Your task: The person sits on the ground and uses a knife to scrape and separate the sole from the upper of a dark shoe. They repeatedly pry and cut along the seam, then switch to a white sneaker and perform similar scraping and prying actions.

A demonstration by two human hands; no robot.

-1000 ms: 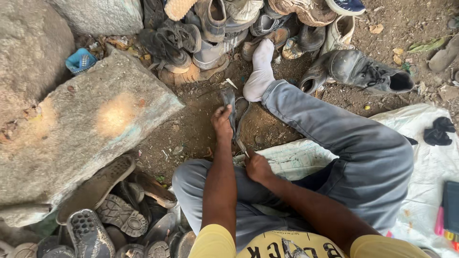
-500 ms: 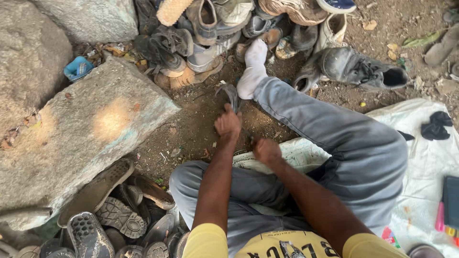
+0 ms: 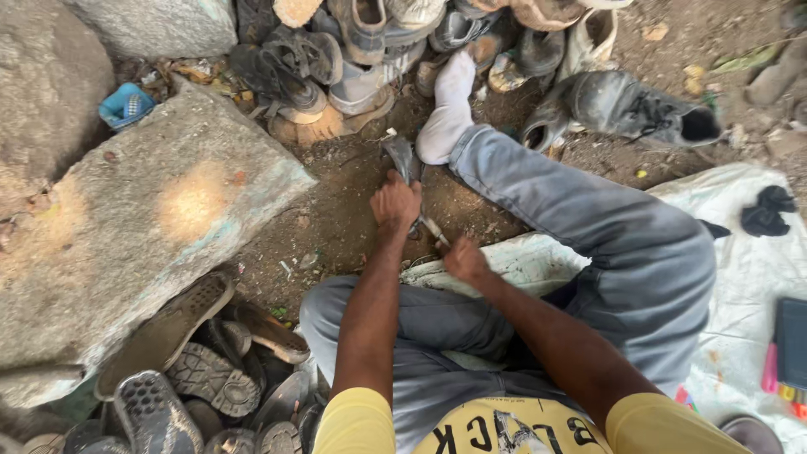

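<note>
Grey shoe sole (image 3: 402, 156) under left hand (image 3: 396, 203)

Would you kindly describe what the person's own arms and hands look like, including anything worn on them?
Both arms are bare from the short yellow sleeves of a T-shirt down to the hands. The left hand and right hand wear no gloves, and no watch, ring or bracelet shows on either wrist or on the fingers.

bare dirt (image 3: 336, 219) lies open left of the hands; stone slab (image 3: 143, 227) flanks it, shoe pile (image 3: 370, 50) blocks ahead.
</note>
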